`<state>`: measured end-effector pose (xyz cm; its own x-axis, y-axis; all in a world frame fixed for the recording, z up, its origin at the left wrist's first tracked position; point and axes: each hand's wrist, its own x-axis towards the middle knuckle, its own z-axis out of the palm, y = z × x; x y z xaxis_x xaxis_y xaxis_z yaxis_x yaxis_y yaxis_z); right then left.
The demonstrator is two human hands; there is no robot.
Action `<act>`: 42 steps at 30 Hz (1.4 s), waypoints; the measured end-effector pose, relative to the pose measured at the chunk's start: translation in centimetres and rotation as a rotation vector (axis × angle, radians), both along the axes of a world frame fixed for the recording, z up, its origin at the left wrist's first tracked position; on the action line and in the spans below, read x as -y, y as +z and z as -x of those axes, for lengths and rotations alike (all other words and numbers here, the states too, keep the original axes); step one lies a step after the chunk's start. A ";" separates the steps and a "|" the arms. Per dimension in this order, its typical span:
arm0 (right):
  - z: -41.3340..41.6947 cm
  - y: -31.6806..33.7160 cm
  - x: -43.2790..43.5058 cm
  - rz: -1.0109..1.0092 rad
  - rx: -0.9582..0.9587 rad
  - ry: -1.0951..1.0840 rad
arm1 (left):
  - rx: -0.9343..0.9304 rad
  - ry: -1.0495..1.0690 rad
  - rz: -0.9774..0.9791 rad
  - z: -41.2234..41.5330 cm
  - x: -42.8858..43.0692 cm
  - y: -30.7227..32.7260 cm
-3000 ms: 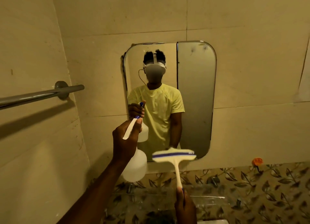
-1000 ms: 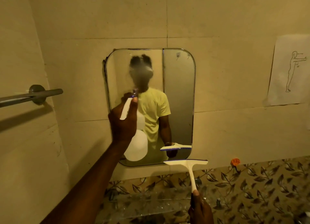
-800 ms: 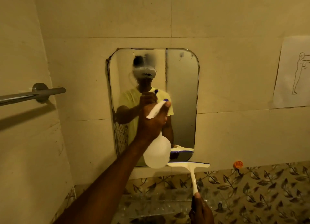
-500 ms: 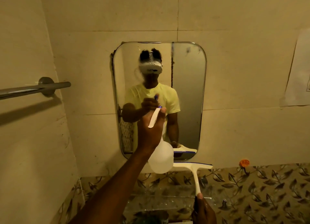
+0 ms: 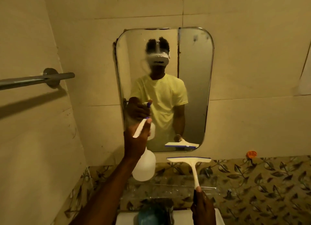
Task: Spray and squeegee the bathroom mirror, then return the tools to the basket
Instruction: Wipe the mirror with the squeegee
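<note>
Your left hand (image 5: 137, 140) is wrapped around the neck of the bottle (image 5: 144, 167), fingers on the white trigger (image 5: 138, 129), arm stretched out toward the mirror (image 5: 193, 90). Bottle is white, translucent, blue nozzle tip at the top, round body hanging below your hand, in front of the mirror's lower left corner. Nozzle points at the glass, lower left part. Can't tell if the trigger is squeezed. Your right hand (image 5: 203, 208) grips the bottom end of the squeegee (image 5: 191, 164) handle, low in the view. Squeegee is upright, cream handle, blade up top with a blue edge, roughly level, just below the mirror's bottom edge and clear of the glass. Bottle and squeegee sit side by side, apart, bottle to the left. Mirror is on the tiled wall, rounded corners; a patch of mist or droplets shows on the glass high up, left of centre, blurring the reflection there. A dark vertical line runs down the reflection right of centre. Reflection shows a yellow shirt, plus both tools. Towel bar (image 5: 38, 80) on the left wall, well apart from the mirror. Leaf-pattern tile band (image 5: 269, 182) runs under the mirror. Small orange thing (image 5: 251, 154) on the wall at right, above the band. Paper sheet (image 5: 305, 76) at the right edge, mostly cut off. Sink (image 5: 127, 218) edge at the bottom with a blue object (image 5: 149, 215) in it, blurry.
</note>
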<state>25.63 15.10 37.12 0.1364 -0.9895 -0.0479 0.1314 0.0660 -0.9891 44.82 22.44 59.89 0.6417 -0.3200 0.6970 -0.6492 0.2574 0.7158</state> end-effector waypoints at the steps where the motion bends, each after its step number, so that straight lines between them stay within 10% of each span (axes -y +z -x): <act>1: 0.2 -0.3 0.2 0.008 -0.017 -0.057 | 0.041 -0.089 -0.029 0.6 0.6 0.1; 9: 2.7 -0.4 1.0 -0.019 -0.045 -0.051 | 0.241 -0.186 -0.070 7.9 5.2 -0.1; 27: 2.6 -1.8 -1.6 -0.010 -0.218 0.052 | -0.121 0.196 -0.131 -0.7 -4.1 -9.8; 42: 6.8 0.2 -1.4 0.044 -0.172 -0.047 | 0.035 -0.168 -0.230 9.0 3.8 -10.4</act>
